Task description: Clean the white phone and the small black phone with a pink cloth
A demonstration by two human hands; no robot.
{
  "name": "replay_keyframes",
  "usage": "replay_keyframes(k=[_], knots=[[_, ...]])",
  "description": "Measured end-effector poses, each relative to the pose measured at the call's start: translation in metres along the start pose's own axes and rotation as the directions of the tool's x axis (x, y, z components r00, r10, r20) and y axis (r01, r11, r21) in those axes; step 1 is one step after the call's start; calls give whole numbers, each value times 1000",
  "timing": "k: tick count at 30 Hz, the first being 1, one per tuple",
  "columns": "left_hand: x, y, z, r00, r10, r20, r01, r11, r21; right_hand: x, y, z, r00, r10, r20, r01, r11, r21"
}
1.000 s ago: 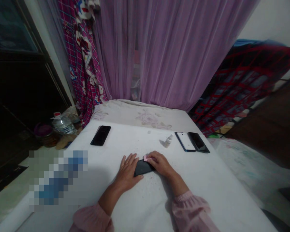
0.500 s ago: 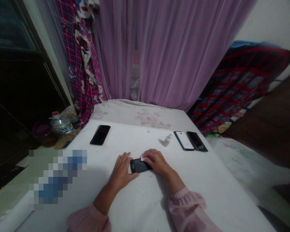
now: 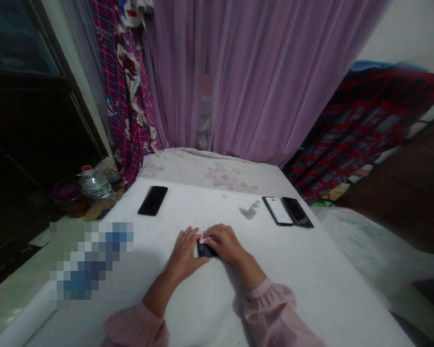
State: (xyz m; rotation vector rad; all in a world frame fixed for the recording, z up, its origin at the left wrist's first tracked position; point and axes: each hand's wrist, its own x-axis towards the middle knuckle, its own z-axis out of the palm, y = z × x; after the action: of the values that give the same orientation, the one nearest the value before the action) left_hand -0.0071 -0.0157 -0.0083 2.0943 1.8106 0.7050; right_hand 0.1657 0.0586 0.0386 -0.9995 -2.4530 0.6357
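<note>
A dark smartphone [image 3: 207,251] lies on the white cloth, its screen side up and its right part hidden under my right hand. My left hand [image 3: 185,251] grips the phone's left end, thumb on the near edge and fingers by the far edge. Pinched in my right hand [image 3: 222,242] is a small pink piece [image 3: 204,238], pressed to the screen near the phone's left end. Whether that piece is cloth or something stiffer, I cannot tell.
A small white bottle [image 3: 253,209] stands beyond my right hand. Further right lie a white-faced phone [image 3: 280,211] and a black phone [image 3: 297,212]. Another black phone [image 3: 153,200] lies at the far left. A water jug [image 3: 94,183] stands on the floor beside the table.
My right hand has slid left along the phone with the pink piece, covering more of the screen. My left hand keeps its hold. The view has shifted slightly.
</note>
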Motion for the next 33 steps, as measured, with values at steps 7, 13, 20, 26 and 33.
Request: replay_keyframes(k=[7, 13, 20, 26, 33], knots=[[-1, 2, -4, 1000, 1, 5, -1, 1000, -1, -17, 26, -20, 998, 56, -31, -57, 998, -19], [0, 1, -2, 1000, 11, 9, -10, 1000, -19, -28, 38, -32, 994, 95, -59, -95, 995, -10], [0, 4, -5, 999, -8, 43, 8, 1000, 14, -6, 11, -10, 999, 41, -8, -41, 998, -54], [0, 8, -8, 998, -19, 56, 18, 1000, 5, 2, -5, 3, 1000, 17, 4, -17, 999, -29], [0, 13, -17, 995, -25, 96, 23, 1000, 15, -21, 25, -20, 993, 97, -62, -98, 995, -14]])
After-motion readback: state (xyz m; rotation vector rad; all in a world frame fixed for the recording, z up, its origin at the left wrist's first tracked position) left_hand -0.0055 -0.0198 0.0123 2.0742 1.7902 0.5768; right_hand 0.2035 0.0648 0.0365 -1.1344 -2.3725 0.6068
